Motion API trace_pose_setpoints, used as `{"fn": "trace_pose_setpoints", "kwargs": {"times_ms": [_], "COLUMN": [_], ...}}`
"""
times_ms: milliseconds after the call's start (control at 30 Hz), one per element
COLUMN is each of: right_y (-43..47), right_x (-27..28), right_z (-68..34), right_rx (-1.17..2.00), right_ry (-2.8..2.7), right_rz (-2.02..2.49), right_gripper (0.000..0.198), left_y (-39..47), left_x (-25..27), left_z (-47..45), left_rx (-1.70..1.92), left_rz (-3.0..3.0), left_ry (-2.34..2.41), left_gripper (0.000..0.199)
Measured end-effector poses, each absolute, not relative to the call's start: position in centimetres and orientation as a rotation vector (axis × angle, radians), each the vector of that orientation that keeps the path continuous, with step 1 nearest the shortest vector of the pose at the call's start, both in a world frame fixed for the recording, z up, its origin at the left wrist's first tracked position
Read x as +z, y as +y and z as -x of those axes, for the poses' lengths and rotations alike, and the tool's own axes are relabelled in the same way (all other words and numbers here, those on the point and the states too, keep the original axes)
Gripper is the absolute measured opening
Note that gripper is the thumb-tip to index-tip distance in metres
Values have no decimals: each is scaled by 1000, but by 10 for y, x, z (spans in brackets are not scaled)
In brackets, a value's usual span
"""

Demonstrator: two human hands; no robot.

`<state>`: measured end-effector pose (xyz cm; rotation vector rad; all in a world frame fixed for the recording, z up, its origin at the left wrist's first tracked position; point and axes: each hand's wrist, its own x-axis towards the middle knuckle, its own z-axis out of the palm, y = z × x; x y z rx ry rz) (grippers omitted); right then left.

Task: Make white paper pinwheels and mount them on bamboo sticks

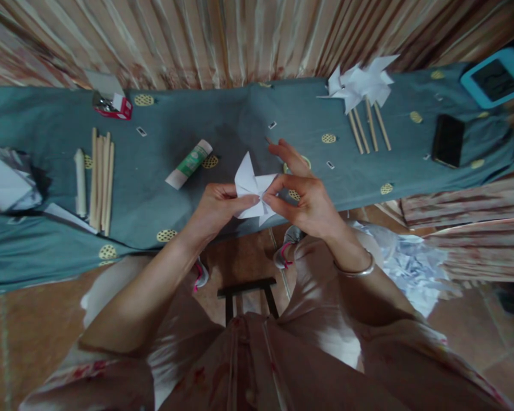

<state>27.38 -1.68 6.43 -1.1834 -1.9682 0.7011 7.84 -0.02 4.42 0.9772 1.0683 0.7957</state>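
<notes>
A white paper pinwheel (247, 178) is held up in front of me, above the near edge of the cloth-covered table. My left hand (220, 204) pinches its left side, the thumb lying across the folded paper near the centre. With thumb and index finger, my right hand (302, 197) grips the pinwheel at its middle; its other fingers are raised. Whether a pin sits between those fingertips is too small to tell. A glue stick (189, 164) with a green label lies on the cloth just left of the pinwheel.
Wooden sticks (101, 180) and a white rod (80, 182) lie at left, near stacked paper (6, 180). Behind them stands an open red box (112, 105). Finished pinwheels (362, 85) on sticks, a black phone (448, 140) and a blue-framed device (496, 79) are at right. Paper scraps (415, 265) fill a bag below.
</notes>
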Motion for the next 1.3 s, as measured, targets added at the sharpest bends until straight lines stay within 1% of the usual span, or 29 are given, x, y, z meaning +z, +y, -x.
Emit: {"fn": "trace_pose_setpoints", "kwargs": {"times_ms": [200, 367, 467, 600, 767, 900, 1300], "right_y": [-17, -17, -17, -16, -16, -15, -15], "right_x": [63, 61, 60, 60, 57, 56, 55], "right_z": [-273, -272, -272, -272, -273, -272, -269], "right_rx": [698, 670, 661, 646, 638, 637, 622], "right_ry": [-1948, -1934, -1937, -1949, -1958, -1944, -1934], "right_rz": [1200, 1185, 1189, 1170, 1182, 1173, 1232], "right_gripper": [8, 8, 11, 8, 9, 7, 13], "left_y": [-2, -3, -4, -4, -4, -4, -4], "left_x": [45, 46, 46, 46, 48, 48, 41], "left_z": [-79, -80, -81, -82, -83, -84, -83], "left_rx": [818, 843, 855, 868, 883, 894, 947], "left_rz": [-960, -941, -933, -924, -916, -910, -957], "left_ry": [1047, 1051, 1049, 1058, 1079, 1112, 1115], "left_gripper": [9, 10, 10, 9, 7, 9, 12]}}
